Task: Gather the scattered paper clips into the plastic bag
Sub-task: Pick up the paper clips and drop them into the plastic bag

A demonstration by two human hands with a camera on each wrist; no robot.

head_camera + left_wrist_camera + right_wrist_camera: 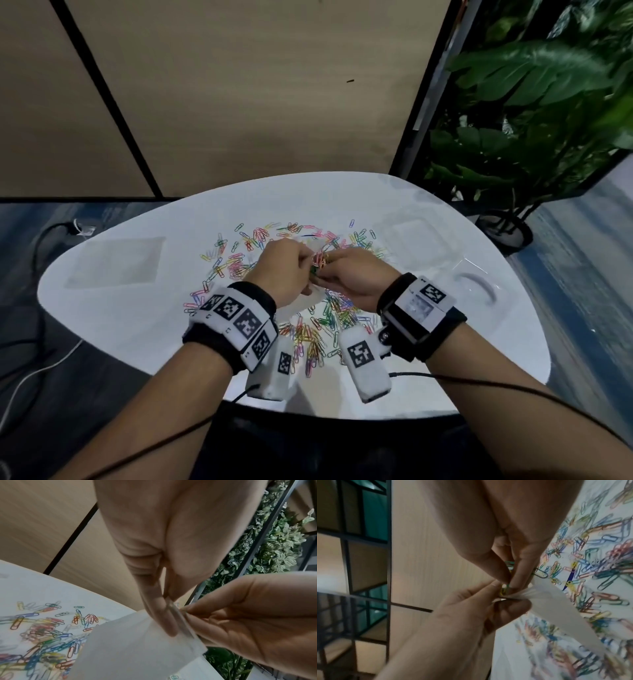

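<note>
Centrally, the white table (113, 308) is covered with scattered paper clips (315, 329). Above it, the plastic bag (130, 642) is pinched at its mouth by the left hand (282, 270). A small bunch of clips (508, 566) is pinched in the right hand (356, 277), at the bag's mouth.

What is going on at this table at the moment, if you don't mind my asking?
A person is collecting coloured paper clips into a small plastic bag. The left hand pinches the bag's top edge, while the right hand brings a pinch of clips to its mouth. Most clips lie scattered over the white table.
</note>
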